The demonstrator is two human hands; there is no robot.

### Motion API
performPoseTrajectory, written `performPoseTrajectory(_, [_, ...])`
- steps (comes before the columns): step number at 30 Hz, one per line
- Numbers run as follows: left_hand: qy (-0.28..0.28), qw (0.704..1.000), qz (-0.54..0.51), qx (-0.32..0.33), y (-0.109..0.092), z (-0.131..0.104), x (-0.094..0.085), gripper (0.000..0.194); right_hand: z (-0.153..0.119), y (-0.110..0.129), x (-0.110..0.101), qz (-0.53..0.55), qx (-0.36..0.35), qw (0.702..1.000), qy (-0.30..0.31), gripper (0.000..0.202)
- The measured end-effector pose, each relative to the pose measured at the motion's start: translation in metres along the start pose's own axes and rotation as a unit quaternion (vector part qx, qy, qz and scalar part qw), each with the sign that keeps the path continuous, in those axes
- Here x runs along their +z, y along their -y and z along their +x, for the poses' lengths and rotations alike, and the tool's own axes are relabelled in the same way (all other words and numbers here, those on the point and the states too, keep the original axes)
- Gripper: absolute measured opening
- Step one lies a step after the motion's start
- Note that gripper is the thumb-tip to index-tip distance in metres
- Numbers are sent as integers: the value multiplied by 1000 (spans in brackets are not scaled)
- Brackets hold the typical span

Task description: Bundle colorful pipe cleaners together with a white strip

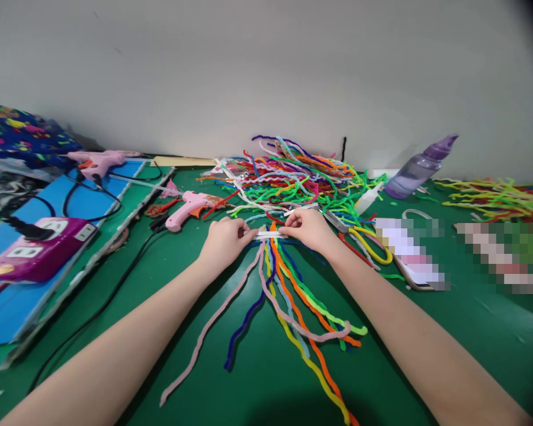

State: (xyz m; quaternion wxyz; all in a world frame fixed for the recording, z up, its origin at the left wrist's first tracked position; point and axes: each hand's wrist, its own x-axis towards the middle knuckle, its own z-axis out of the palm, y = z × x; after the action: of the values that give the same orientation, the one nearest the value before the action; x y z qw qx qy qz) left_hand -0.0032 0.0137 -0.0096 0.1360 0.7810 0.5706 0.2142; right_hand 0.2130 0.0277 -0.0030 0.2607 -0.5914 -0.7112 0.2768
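Near the middle of the green table, a short white strip [270, 235] lies across the upper ends of several coloured pipe cleaners [288, 296]. These fan out toward me in pink, dark blue, yellow, light blue, orange and green. My left hand [227, 239] pinches the strip's left end between thumb and fingers. At its right end, my right hand [305, 229] is closed on the strip too, with the fingers curled. The fingertips hide both ends of the strip.
Behind my hands lies a pile of pipe cleaners [293, 171]. Pink glue guns [190, 207] and a purple power strip [44, 248] are at left. Scissors [335, 222], a glue bottle [369, 198], a purple bottle [415, 171] and a phone [406, 251] are at right.
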Motion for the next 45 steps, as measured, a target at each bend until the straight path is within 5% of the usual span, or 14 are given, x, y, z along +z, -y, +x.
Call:
performPoseTrajectory(24, [-11,998,-20,-60,-5,-2,2,30,-3,12,2,-78,4,997,-21,20])
performPoseTrajectory(34, [-33,995,-45,-80,-2,-2,3,29,-3,1,1,-106,23,993,-40,33])
performPoseTrajectory(45, [-18,996,-54,-72,1,0,3,21,-2,-3,1,-77,6,997,-29,25])
